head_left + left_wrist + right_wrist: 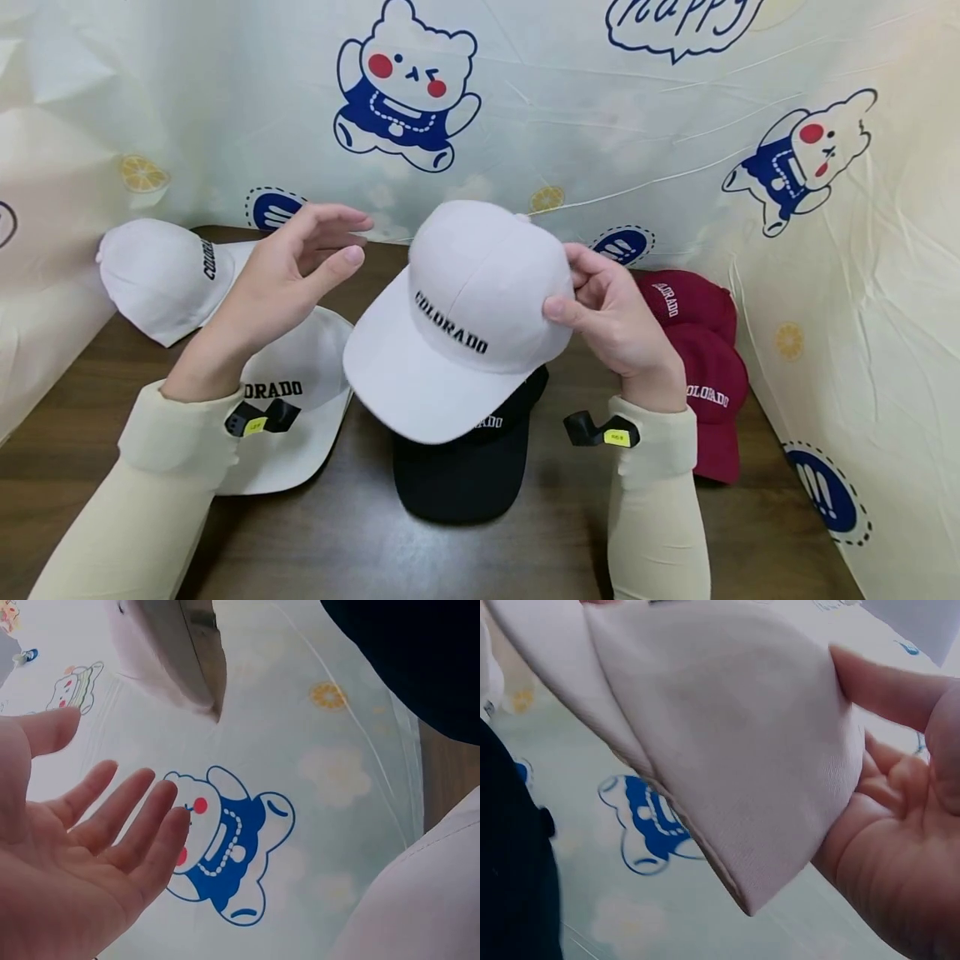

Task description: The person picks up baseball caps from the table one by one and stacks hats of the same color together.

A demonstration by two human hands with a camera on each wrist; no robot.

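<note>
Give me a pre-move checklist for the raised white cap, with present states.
1. Right hand pinches the raised white cap: ok.
2. Left hand free: ok, holding nothing.
3. Raised white cap clear of the black cap: ok, wrist views show background between them.
4. Nearer white cap at left fully visible: not ok, left sleeve covers part.
5. Single black cap, not a stack: cannot tell, raised white cap overlaps it in head view.

Small screened-off work corner, indoors; home, shop or studio, cannot tell which. Brown wood-grain bench toward 6 o'clock. Pale, creased printed sheeting walls it from 9 through 12 to 3: cartoon bear at 11, "happy" lettering at 1, second bear at 2.
</note>
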